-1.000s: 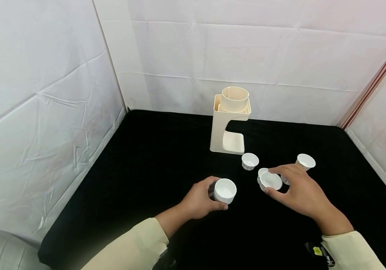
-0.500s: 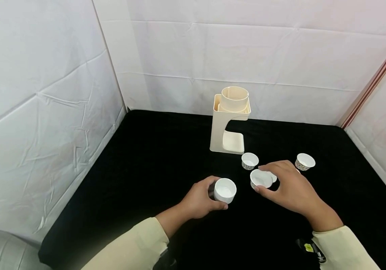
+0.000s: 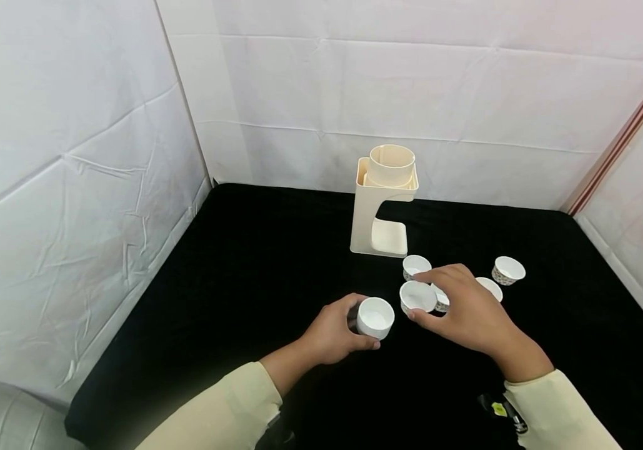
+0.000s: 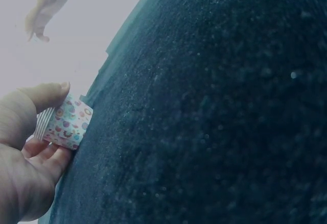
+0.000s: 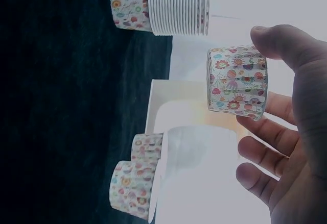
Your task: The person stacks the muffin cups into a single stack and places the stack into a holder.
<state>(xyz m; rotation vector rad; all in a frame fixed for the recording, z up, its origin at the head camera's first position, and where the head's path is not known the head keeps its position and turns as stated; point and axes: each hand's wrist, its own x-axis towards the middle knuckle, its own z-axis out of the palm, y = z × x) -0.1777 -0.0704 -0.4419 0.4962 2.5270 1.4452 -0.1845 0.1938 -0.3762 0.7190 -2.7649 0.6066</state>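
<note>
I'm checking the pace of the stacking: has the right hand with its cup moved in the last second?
Yes. The right hand carried its cup leftward, closer to the stack held by the left hand, judged against the cream stand.

A black cloth-covered table carried the things. A cream stand stood toward its far edge, with small paper cups scattered just in front, nearer the right edge.

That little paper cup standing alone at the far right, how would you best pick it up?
Pinch the patterned paper cup across its rim, thumb on one side wall and fingers opposite, coming from above. It stands upright, mouth open, apart from the others, and the right hand grips its own cup likewise.
</note>
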